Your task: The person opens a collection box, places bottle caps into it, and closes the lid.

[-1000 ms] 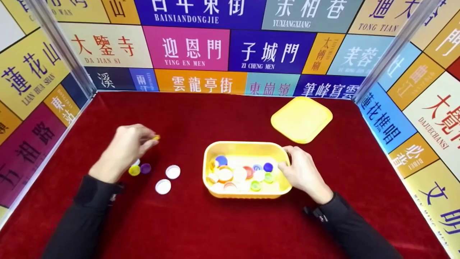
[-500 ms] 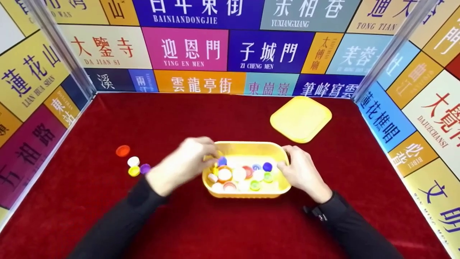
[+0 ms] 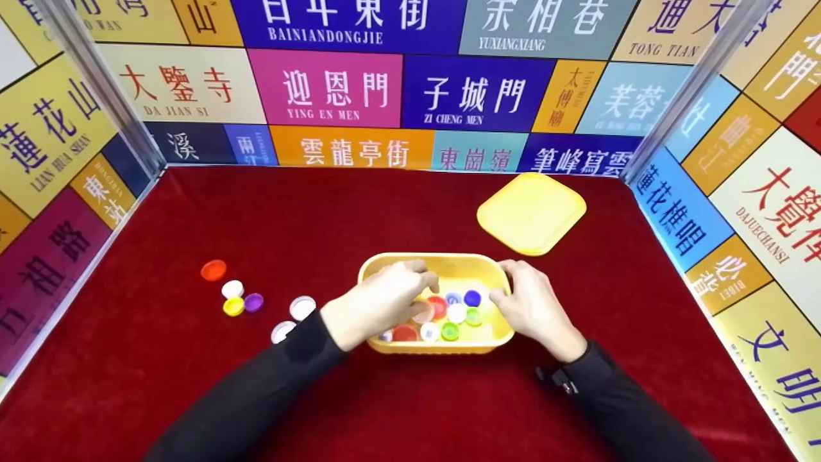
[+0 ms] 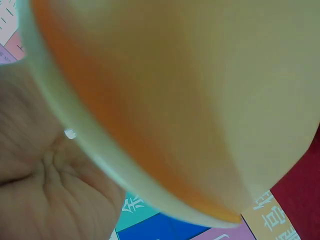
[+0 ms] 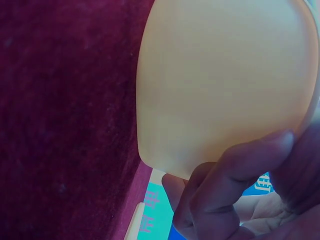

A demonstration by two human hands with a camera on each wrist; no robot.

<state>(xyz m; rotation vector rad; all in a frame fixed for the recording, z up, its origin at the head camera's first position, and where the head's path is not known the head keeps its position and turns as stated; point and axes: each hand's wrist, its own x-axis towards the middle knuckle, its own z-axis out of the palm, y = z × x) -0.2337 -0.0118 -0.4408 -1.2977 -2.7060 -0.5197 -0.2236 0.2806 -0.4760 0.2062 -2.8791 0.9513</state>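
In the head view a yellow plastic box [image 3: 442, 348] holds several coloured bottle caps, among them a red cap [image 3: 405, 333], a dark blue cap [image 3: 472, 298] and a green cap [image 3: 450, 331]. Over its left half reaches my left hand [image 3: 385, 298], fingers bent loosely down among the caps, hiding some of them; no cap shows in its grasp. The left wrist view has the box wall and rim close up, beside the left palm [image 4: 45, 165]. My right hand [image 3: 532, 305] grips the box's right end, and its fingers [image 5: 215, 195] lie against the outer wall in the right wrist view.
Left of the box on the red cloth [image 3: 308, 218] lie an orange-red cap [image 3: 213, 270], a white cap [image 3: 232, 289], a yellow cap [image 3: 233, 307] and a purple cap [image 3: 254, 302]. Two white caps are partly near the left sleeve [image 3: 308, 350]. A yellow lid [image 3: 532, 213] lies behind.
My left hand, pinching a small yellow piece a second ago, has moved right from the loose caps into the box. Caps inside have shifted. The right hand keeps its hold.
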